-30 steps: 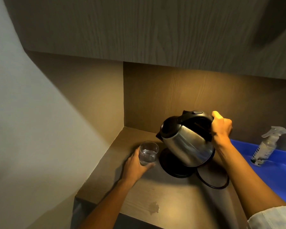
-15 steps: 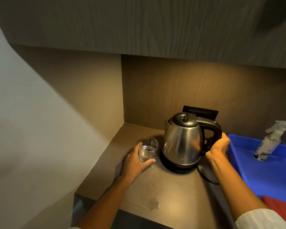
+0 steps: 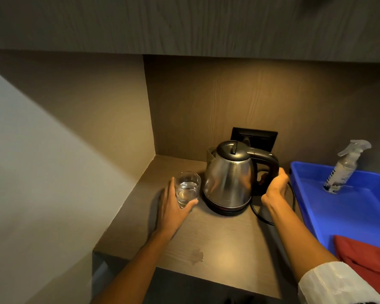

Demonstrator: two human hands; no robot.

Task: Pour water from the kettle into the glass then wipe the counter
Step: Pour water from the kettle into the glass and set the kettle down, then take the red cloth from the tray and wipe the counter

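A steel kettle [image 3: 228,178] with a black lid and handle stands upright on its black base [image 3: 225,211] on the brown counter [image 3: 233,235]. My right hand [image 3: 274,187] is curled around the lower part of the handle. Just left of the kettle is a clear glass [image 3: 187,187], partly filled with water, standing on the counter. My left hand [image 3: 173,209] wraps around it from the front left. A small wet patch [image 3: 196,256] lies near the counter's front edge.
A blue tray [image 3: 358,207] sits on the right, holding a spray bottle [image 3: 342,172] and a red cloth [image 3: 364,257]. The kettle's black cord [image 3: 261,217] loops between base and tray. A black socket [image 3: 255,137] is on the back wall. Walls close the left and back; a cabinet hangs overhead.
The kettle went from tilted in the air over the glass to upright on its base. My right hand slid down the handle. My left hand stayed on the glass.
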